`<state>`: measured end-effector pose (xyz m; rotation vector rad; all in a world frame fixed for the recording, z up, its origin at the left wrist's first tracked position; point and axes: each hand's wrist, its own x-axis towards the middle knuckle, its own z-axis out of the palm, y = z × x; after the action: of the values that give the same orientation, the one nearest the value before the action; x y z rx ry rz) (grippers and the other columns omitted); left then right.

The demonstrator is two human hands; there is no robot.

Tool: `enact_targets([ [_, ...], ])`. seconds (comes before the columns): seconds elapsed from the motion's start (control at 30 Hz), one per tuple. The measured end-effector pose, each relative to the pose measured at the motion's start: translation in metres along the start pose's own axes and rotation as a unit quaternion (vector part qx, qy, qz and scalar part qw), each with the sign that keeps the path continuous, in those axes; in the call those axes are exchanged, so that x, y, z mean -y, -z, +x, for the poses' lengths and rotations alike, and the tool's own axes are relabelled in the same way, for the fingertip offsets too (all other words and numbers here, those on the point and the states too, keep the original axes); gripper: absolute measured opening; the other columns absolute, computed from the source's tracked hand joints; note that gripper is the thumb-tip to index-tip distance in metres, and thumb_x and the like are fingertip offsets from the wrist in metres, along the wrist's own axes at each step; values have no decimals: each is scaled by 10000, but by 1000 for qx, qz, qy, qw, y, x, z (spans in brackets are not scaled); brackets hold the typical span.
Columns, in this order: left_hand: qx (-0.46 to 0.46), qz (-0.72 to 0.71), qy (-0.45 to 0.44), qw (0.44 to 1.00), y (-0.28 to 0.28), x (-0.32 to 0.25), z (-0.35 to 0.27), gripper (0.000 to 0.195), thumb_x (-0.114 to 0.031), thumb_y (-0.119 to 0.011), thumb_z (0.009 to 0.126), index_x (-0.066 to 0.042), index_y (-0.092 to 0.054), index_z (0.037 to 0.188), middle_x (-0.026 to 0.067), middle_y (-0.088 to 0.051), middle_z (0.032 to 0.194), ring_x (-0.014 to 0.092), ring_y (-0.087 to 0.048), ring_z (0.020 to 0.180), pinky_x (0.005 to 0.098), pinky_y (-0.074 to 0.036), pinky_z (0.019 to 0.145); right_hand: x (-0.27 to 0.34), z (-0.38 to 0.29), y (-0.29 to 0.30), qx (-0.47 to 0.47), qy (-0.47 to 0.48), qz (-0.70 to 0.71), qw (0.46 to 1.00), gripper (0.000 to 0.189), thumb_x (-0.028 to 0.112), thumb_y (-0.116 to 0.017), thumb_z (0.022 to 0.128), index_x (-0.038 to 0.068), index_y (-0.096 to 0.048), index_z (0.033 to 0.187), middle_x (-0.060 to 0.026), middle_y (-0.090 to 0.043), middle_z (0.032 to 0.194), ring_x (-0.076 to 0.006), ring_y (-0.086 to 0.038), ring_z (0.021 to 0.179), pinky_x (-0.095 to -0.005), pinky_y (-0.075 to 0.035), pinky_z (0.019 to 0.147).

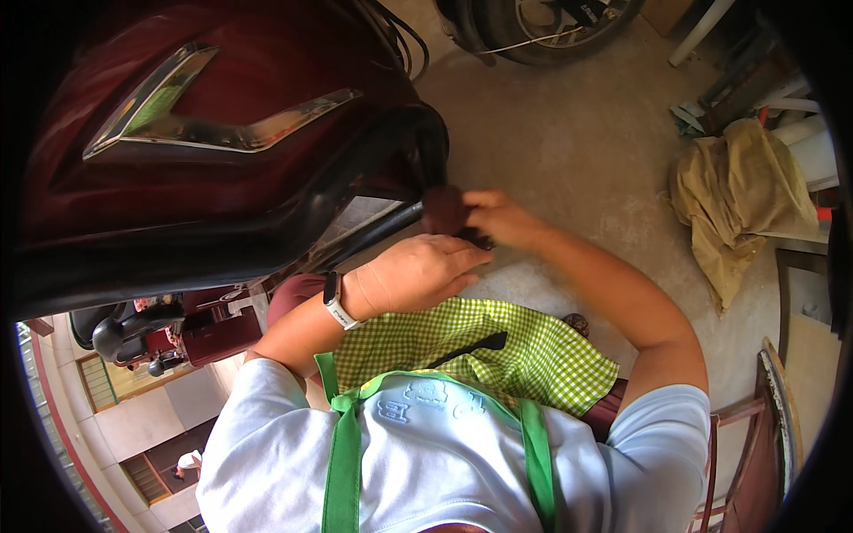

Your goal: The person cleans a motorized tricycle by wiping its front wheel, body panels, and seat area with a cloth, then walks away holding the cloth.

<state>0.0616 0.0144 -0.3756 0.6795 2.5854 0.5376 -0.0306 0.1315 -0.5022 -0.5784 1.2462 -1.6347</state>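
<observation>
Both my hands are close together at the lower corner of a maroon vehicle body [266, 100] with chrome trim. A dark maroon rounded thing [443, 210], blurred, sits between them; I cannot tell whether it is a part of the vehicle or separate. My right hand [500, 216], blurred too, has its bent fingers on the right edge of this thing. My left hand [423, 270], a smartwatch [331, 296] on its wrist, is back up just below it. Its fingers point right towards the other hand, and its palm is hidden. Black trim [300, 220] runs along the vehicle's lower edge.
A vehicle wheel [566, 33] stands at the top. To the right, a tan cloth [726, 193] hangs over stacked items. A wooden chair [753, 426] is at lower right. Another maroon vehicle [220, 333] stands at left, with a person [190, 461] farther off.
</observation>
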Motion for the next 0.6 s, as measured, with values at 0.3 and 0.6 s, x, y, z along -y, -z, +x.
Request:
enact_targets([
  [0.3,-155,-470,221,841,3,-15,-4,198,-146,-540,923,11,-605,1027,57,-634,838,92,-593,757,235,-476,657,43,-2,80,-47,182,110,976,425,-7,-646,739,-12,-546,1152,-75,-632,1014,-146,-600,917,-266,-490,784],
  [0.6,-131,-571,266,765,-7,-4,3,240,-153,-497,949,21,-559,1102,87,-632,979,149,-609,910,279,-491,813,52,78,48,-142,251,66,955,815,209,-841,614,13,-418,1283,-137,-538,1204,-194,-534,1085,-300,-443,912],
])
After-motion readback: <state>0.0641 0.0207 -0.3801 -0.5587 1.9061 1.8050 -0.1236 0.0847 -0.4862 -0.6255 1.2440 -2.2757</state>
